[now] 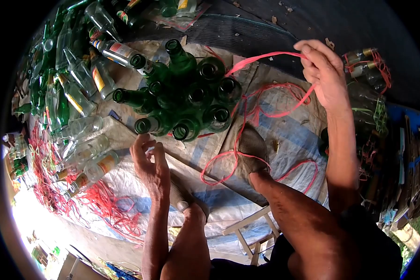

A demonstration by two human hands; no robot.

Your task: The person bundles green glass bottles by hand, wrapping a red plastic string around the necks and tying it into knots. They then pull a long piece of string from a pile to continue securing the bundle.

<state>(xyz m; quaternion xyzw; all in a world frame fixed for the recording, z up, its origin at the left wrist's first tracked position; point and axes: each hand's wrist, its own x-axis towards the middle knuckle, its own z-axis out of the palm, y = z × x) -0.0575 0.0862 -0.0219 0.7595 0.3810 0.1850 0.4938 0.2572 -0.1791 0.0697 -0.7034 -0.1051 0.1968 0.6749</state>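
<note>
A cluster of several green glass bottles stands upright, packed together, between and beyond my feet. My right hand, raised at the upper right, is closed on a pink plastic string. One stretch of the string runs from it to the cluster's right side, and another hangs in a loop below the hand. My left hand is just below the nearest left bottle, its fingers curled and partly hidden; whether it grips anything there is unclear. Part of a red string shows along the cluster's lower edge.
Loose clear and green bottles lie piled at the left, above a heap of pink string. Bundled bottles lie at the right beside stacked cardboard. A wooden stool is near my legs.
</note>
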